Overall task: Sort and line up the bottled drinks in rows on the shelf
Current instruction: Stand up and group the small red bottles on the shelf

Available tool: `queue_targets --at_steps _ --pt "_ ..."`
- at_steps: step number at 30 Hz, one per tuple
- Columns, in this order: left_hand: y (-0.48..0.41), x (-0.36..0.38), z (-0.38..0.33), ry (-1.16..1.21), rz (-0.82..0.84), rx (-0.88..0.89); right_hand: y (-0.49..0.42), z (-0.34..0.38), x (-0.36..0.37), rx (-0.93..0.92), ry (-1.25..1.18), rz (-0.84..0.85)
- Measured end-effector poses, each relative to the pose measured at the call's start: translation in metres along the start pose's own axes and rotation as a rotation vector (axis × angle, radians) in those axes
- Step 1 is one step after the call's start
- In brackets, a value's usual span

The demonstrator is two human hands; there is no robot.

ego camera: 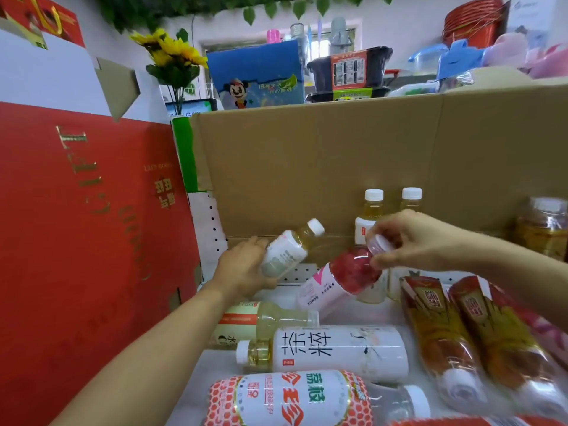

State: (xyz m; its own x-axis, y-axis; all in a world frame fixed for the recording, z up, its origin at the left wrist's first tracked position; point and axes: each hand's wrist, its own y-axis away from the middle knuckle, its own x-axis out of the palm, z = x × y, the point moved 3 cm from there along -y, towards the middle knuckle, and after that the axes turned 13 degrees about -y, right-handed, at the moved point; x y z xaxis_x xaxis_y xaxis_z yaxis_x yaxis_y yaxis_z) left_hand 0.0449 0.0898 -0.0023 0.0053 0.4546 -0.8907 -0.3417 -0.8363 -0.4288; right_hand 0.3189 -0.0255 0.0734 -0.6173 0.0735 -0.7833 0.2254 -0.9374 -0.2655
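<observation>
My left hand [242, 269] grips a small white-labelled bottle of yellow tea [289, 250], tilted with its white cap up to the right. My right hand [408, 241] pinches the cap end of a red drink bottle [344, 278] with a pink-white label, leaning down to the left. Two white-capped tea bottles [373, 210] stand upright at the back by the cardboard. Lying on the white shelf [353, 315] are a pale yellow bottle [270, 318], a large white-labelled tea bottle [335, 348], an orange-patterned bottle [292, 398] and two amber bottles [442, 330].
A brown cardboard wall [338, 164] closes the shelf's back. A big red gift box [86, 241] stands along the left side. Wrapped amber bottles [541, 226] stand at the far right. Household goods sit on top beyond the cardboard.
</observation>
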Motion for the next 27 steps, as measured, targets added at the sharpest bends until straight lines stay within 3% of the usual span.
queue_targets --at_steps 4,10,14,17,21,22,26,27 --pt "0.010 0.005 0.006 0.680 0.038 -0.182 -0.024 0.020 0.006 -0.046 -0.176 -0.074" --pt "0.012 0.001 0.007 0.939 0.124 -0.263 -0.074 0.040 0.034 -0.065 -0.132 -0.122" --pt "0.017 -0.001 0.003 0.948 0.199 -0.276 -0.092 0.033 0.041 0.037 -0.216 -0.140" --pt "0.029 -0.009 0.001 0.854 0.296 -0.292 -0.084 0.034 0.042 0.095 -0.128 -0.091" --pt "0.066 -0.017 0.008 0.671 0.394 -0.238 -0.029 0.042 0.041 0.001 -0.056 -0.158" --pt "0.078 -0.018 0.010 0.623 0.444 -0.198 -0.013 0.044 0.043 -0.044 -0.071 -0.102" --pt "0.094 -0.021 0.023 0.449 0.564 -0.080 0.033 0.044 0.068 -0.051 0.059 0.448" --pt "0.090 -0.023 0.025 0.398 0.590 -0.061 0.036 0.041 0.075 -0.055 0.110 0.504"
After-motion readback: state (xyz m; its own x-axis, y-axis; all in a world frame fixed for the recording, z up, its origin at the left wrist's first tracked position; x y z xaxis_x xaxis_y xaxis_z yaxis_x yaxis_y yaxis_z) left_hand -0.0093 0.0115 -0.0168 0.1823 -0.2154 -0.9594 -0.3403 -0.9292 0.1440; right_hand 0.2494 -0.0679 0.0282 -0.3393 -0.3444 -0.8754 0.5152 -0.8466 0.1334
